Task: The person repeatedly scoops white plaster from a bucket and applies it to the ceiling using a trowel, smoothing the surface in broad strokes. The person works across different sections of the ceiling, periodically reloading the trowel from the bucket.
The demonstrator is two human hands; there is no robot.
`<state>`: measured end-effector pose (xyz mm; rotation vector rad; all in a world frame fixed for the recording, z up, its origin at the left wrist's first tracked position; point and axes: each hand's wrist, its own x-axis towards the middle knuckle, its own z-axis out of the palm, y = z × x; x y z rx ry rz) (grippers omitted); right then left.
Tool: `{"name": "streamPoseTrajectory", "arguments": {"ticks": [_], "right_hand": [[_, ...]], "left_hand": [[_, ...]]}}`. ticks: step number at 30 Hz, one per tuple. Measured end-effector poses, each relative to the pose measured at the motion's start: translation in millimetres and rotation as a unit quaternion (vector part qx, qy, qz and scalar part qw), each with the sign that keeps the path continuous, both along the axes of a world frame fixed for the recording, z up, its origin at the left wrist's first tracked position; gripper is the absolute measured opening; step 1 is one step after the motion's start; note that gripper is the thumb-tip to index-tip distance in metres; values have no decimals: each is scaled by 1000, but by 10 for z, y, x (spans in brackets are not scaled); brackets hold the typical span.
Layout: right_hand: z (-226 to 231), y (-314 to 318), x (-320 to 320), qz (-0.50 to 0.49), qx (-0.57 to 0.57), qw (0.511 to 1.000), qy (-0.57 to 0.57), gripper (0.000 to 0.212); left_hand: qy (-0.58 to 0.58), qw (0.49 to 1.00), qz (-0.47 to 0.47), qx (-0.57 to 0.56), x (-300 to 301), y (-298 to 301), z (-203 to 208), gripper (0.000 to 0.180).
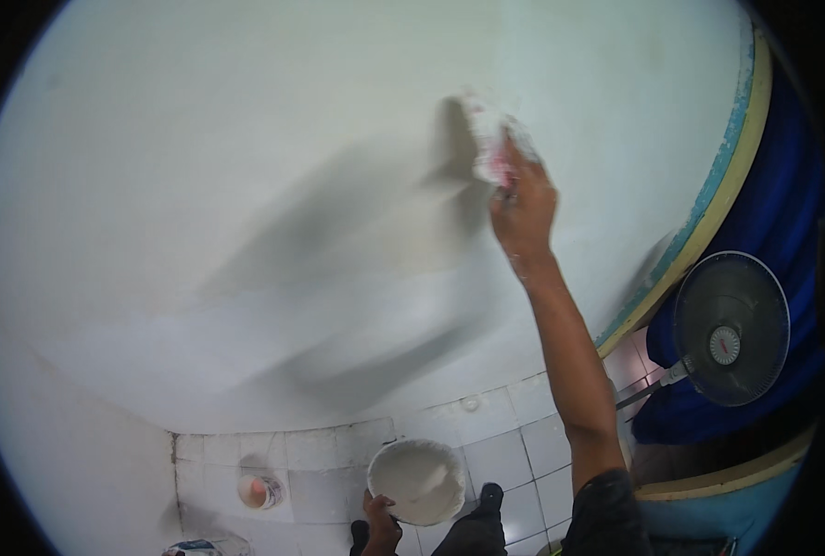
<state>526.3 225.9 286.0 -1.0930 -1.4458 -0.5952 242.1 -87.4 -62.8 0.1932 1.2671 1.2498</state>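
Note:
My right hand (526, 208) is raised high with the arm stretched out. Its fingers are closed round a putty spreader (487, 139), smeared white with a pink patch, blurred and held close against the pale wall (357, 167). Low in the picture, my left hand (382, 519) grips the rim of a round basin (419, 482) of whitish paste, thumb over the edge. The basin is held over the tiled floor, near my knees.
A standing fan (732, 329) is at the right before a blue curtain (783, 222). A yellow and blue trim (709, 218) edges the wall. On the white tiles (501, 449) lies a small tub (260, 491); a bag (193, 548) is at the lower left.

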Motion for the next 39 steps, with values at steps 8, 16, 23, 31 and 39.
{"name": "streamPoseTrajectory", "arguments": {"ticks": [8,16,23,31,39], "right_hand": [[-1839,30,-653,30,-214,971,-103,67],[-1347,-220,-725,33,-249,966,-68,69],[-33,115,-840,11,-45,997,-65,64],[-1598,-177,-1159,98,-308,942,-87,53],[-640,-63,-283,172,-246,949,97,28]], "left_hand": [[-13,999,20,23,-22,35,-168,43],[4,999,36,23,-202,56,4,49],[13,999,29,21,-261,-99,-65,45],[-23,999,41,16,-313,32,-141,45],[31,998,30,34,-118,280,219,51]]}}
